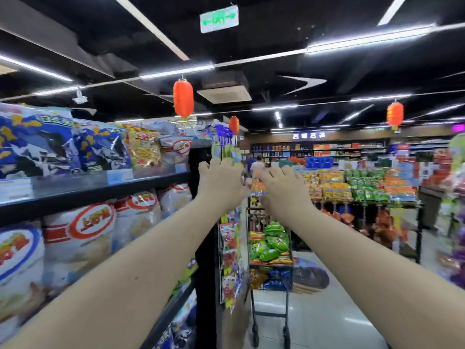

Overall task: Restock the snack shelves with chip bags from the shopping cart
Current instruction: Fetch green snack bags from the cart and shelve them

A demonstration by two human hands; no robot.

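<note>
Both my arms reach forward at head height beside the end of the snack shelf (100,187). My left hand (221,182) has its fingers spread, the tips against small green packets (224,150) hanging at the shelf end. My right hand (284,191) is also spread, palm away from me. An orange bag (257,185) shows just past its thumb; whether it touches the hand I cannot tell. The black wire shopping cart (270,269) stands below and beyond the hands, holding green chip bags (273,244), orange ones and blue ones.
White bags with red ovals (93,222) fill the middle shelf, and blue-and-white bags (37,144) the top one. Hanging snack strips (230,260) cover the shelf end. A display table of chip bags (357,188) stands at right. Red lanterns (183,98) hang overhead. The tiled aisle floor (327,318) runs ahead.
</note>
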